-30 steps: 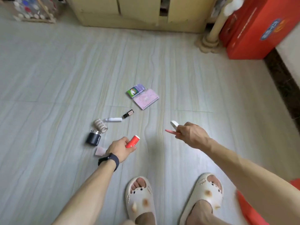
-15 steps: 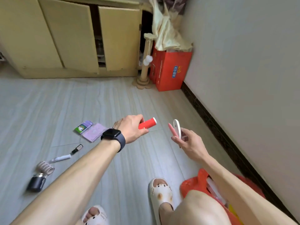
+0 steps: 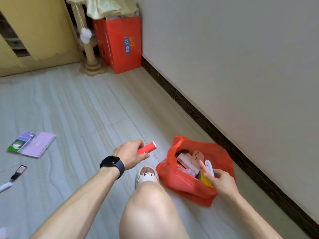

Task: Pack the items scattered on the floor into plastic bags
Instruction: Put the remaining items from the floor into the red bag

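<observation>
A red plastic bag [image 3: 183, 183] lies open on the floor by the wall, with boxes and small items inside. My right hand [image 3: 221, 182] hovers over its mouth and pinches a pink stick [image 3: 204, 167] and a white oval piece [image 3: 209, 168]. My left hand [image 3: 130, 155], with a dark watch on the wrist, grips a red tube with a white cap [image 3: 148, 147] just left of the bag. A pink spiral notebook [image 3: 38, 144], a purple-green packet [image 3: 20, 142], a small dark bottle [image 3: 18, 172] and a white tube [image 3: 5, 187] lie on the floor at the left.
My knee [image 3: 148, 207] and a white slipper [image 3: 146, 175] sit between my arms, beside the bag. A red paper bag [image 3: 123, 44] and a scratching post [image 3: 90, 54] stand in the far corner by a yellow cabinet [image 3: 34, 31]. The wall's dark baseboard [image 3: 224, 135] runs along the right.
My view has swung right, bringing the red plastic bag fully into sight. Both hands moved right with their items; my right hand now hangs over the bag's mouth.
</observation>
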The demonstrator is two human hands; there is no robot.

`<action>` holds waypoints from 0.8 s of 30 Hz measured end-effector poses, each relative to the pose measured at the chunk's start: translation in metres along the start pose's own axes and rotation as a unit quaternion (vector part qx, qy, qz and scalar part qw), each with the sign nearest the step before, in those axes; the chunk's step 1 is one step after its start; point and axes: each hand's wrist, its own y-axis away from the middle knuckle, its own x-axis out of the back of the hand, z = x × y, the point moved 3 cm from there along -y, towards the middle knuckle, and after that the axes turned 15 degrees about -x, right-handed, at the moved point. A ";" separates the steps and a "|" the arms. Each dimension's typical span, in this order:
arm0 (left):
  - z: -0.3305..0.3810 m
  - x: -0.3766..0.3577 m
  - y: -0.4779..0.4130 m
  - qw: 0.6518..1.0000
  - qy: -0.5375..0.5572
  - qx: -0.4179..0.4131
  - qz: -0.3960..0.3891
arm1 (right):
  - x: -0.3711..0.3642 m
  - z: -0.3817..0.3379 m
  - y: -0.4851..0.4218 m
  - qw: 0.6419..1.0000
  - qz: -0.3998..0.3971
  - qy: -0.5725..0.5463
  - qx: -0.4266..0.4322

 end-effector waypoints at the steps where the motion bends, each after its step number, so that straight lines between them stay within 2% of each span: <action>1: 0.003 -0.005 -0.005 1.000 0.001 -0.005 -0.006 | -0.004 -0.004 -0.005 1.000 -0.005 0.013 -0.003; 6: 0.012 -0.023 -0.030 0.999 0.003 -0.025 -0.028 | -0.034 -0.029 -0.037 0.995 -0.002 0.091 0.043; 9: 0.017 -0.038 -0.042 0.998 0.007 -0.049 -0.049 | -0.055 -0.026 -0.054 0.994 -0.049 0.092 0.034; 10: 0.019 -0.045 -0.045 0.996 0.008 -0.061 -0.060 | -0.059 -0.024 -0.054 0.996 -0.072 0.049 0.014; 12: 0.024 -0.058 -0.051 0.993 0.012 -0.092 -0.079 | -0.060 -0.026 -0.045 0.986 -0.115 -0.118 -0.037; 14: 0.030 -0.069 -0.058 0.988 0.019 -0.120 -0.093 | -0.056 -0.038 -0.025 0.939 -0.194 -0.275 -0.069; 16: 0.038 -0.080 -0.066 0.983 0.030 -0.145 -0.104 | -0.051 -0.052 -0.004 0.894 -0.284 -0.339 -0.068; 17: 0.043 -0.084 -0.069 0.981 0.032 -0.160 -0.108 | -0.050 -0.058 0.003 0.887 -0.303 -0.345 -0.055; 19: 0.057 -0.091 -0.077 0.975 0.026 -0.192 -0.109 | -0.052 -0.066 0.010 0.888 -0.297 -0.349 -0.040; 22: 0.074 -0.100 -0.086 0.967 0.013 -0.236 -0.092 | -0.050 -0.068 0.008 0.905 -0.232 -0.356 -0.027; 24: 0.077 -0.104 -0.091 0.959 -0.010 -0.280 -0.031 | -0.039 -0.063 0.003 0.910 -0.189 -0.366 -0.031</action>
